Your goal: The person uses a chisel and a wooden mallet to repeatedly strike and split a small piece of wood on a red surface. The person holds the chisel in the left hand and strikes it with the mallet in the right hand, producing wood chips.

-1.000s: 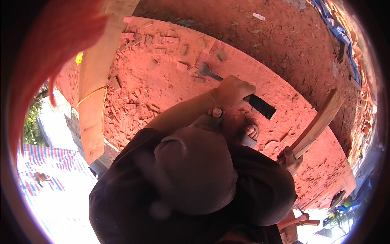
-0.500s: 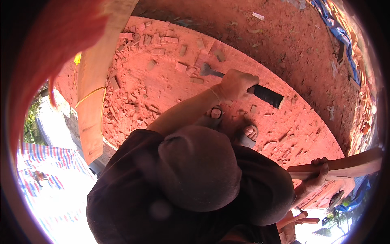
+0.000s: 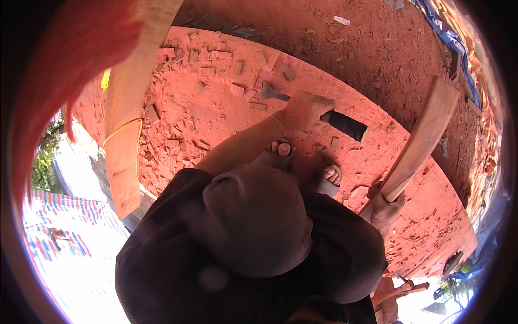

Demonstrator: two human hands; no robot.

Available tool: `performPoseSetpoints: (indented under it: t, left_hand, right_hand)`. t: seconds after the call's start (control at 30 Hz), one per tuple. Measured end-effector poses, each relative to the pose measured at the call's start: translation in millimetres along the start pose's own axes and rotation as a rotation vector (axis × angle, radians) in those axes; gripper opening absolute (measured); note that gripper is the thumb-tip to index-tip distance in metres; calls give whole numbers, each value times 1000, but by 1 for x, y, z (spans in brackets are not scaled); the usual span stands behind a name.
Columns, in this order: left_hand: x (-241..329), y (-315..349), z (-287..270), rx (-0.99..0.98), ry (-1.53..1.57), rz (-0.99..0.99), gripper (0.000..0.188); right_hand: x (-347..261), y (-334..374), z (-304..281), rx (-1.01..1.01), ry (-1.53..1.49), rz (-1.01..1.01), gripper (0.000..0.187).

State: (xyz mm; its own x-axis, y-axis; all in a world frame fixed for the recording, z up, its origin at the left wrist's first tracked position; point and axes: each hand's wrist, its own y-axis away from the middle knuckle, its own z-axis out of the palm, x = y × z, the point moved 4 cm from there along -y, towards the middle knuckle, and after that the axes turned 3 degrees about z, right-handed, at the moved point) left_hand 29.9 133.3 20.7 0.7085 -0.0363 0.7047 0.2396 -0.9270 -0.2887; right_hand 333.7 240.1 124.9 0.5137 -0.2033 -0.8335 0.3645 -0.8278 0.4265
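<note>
My left hand (image 3: pixel 306 110) is closed around a chisel. Its flared metal blade (image 3: pixel 270 90) points up and left, low over the red wood surface (image 3: pixel 226 116), and its black-wrapped handle (image 3: pixel 348 126) sticks out on the right side of the fist. At the right, my right hand (image 3: pixel 386 208) grips the narrower lower end of a long wooden club (image 3: pixel 423 137). The club is raised at a slant, its broad end toward the upper right. Rectangular wood chips (image 3: pixel 208 70) lie loose on the surface around the blade.
My sandalled feet (image 3: pixel 330 175) stand on the chip-strewn surface. A long plank (image 3: pixel 125 151) with yellow cord runs along the left. Another person's hand (image 3: pixel 404 287) holds a stick at the lower right. Blue tarp (image 3: pixel 442 35) lies at the far right; a striped sheet (image 3: pixel 59 216) is lower left.
My right hand has swung the wooden club up from nearly level to a steep slant, moving left and upward. My left hand has shifted slightly left with the chisel.
</note>
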Motion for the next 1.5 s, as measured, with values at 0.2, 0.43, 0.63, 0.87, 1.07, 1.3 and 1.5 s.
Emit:
performPoseSetpoints:
  t: [0.2, 0.43, 0.63, 0.87, 1.07, 1.3, 1.5]
  left_hand:
    - [0, 4, 4, 67, -31, 25, 31]
    - [-2, 3, -2, 25, -8, 58, 19]
    - [-6, 7, 4, -6, -55, 44, 28]
    - [-8, 5, -2, -42, -1, 28, 22]
    - [8, -1, 7, -135, 36, 34, 19]
    - [-17, -68, 7, 60, -8, 77, 14]
    - [-22, -72, 5, 132, -25, 62, 14]
  right_hand:
    - [-85, -12, -15, 257, -761, -255, 21]
    - [23, 1, 49, 20, 48, 108, 26]
    - [-43, 3, -15, 248, -575, 13, 26]
    - [-7, 2, 66, -80, 292, 182, 22]
    - [31, 23, 41, -24, -57, 345, 17]
    - [33, 24, 27, 156, -200, 337, 21]
    - [15, 7, -46, 222, -123, 84, 23]
